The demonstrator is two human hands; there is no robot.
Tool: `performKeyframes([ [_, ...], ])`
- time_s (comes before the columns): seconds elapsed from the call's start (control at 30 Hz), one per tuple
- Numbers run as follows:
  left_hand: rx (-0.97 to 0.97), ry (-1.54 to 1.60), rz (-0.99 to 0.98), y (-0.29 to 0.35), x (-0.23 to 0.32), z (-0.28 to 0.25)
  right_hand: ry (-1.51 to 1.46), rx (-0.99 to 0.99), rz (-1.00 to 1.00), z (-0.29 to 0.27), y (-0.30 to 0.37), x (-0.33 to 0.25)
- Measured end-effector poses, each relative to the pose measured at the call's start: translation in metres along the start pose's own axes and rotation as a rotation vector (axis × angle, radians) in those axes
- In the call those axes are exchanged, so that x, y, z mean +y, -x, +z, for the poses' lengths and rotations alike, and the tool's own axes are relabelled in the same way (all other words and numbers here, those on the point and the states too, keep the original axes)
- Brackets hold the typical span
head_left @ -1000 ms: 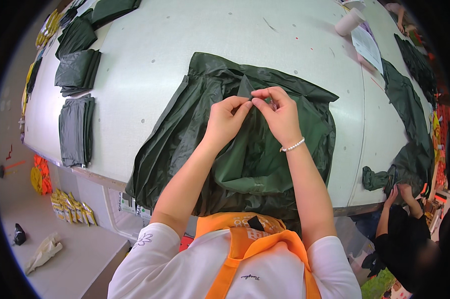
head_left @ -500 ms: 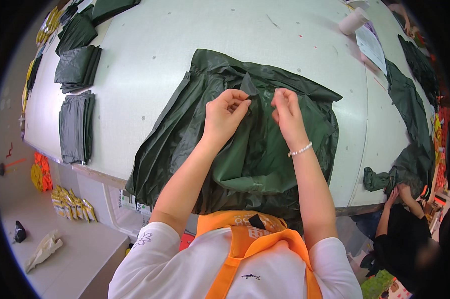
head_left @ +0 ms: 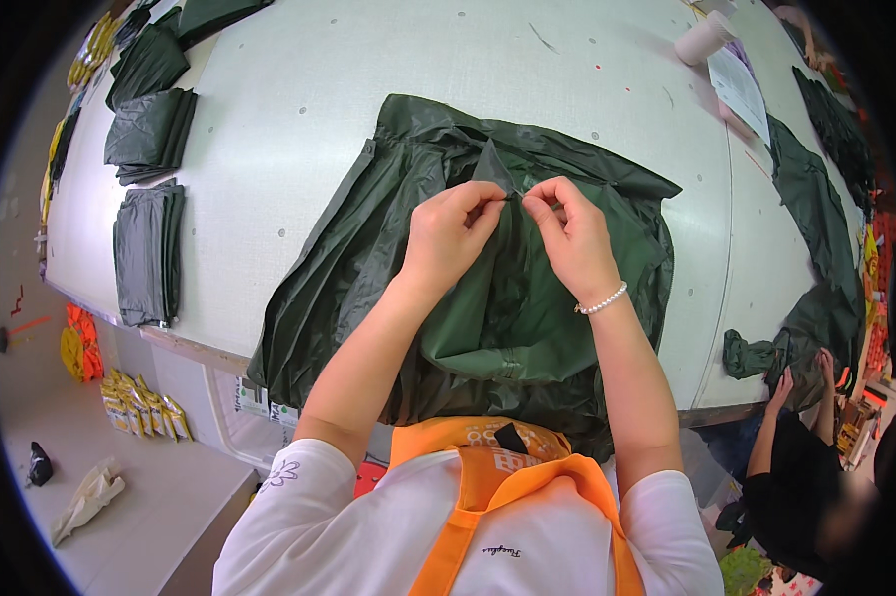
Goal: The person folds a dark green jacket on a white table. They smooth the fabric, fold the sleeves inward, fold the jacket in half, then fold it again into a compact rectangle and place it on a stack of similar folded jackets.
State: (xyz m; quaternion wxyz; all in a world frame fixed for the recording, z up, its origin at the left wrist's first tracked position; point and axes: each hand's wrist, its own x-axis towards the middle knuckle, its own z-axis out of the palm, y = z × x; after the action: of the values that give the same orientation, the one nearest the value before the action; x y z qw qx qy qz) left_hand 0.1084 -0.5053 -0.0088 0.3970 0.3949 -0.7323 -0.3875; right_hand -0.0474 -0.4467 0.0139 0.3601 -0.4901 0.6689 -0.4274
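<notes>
Two bare hands have drawn back together over the dark green plastic rain garment since half a second ago, when they were apart. That reads as a fresh grip on one small fold near the garment's far middle, work on a seam or collar.

Along the counter's left edge lie stacked, folded dark green plastic sheets, well apart from the spread garment, with bare surface between them for sliding cloth leftward. The garment itself hangs over the near edge against the person's body. Left hand: thumb and forefinger pinch a raised point of the fabric. Right hand, with a white bead bracelet on its wrist, pinches the same ridge just beside it. Toward the far right corner stand a white paper roll and a printed paper sheet; more green material crowds the right edge.
</notes>
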Motion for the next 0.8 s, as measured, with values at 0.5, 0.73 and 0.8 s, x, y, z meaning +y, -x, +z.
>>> performKeyframes([
  [0.5,0.05,-0.282,0.465,-0.003,-0.009,-0.006,-0.066,-0.141,-0.015,-0.006,-0.01,-0.005],
  [0.73,0.107,-0.273,0.341,-0.006,-0.015,-0.009,-0.14,-0.009,0.091,-0.018,0.0,0.016],
  [0.8,0.214,-0.314,0.075,-0.011,-0.024,-0.027,-0.068,0.134,0.132,-0.043,0.016,0.038],
])
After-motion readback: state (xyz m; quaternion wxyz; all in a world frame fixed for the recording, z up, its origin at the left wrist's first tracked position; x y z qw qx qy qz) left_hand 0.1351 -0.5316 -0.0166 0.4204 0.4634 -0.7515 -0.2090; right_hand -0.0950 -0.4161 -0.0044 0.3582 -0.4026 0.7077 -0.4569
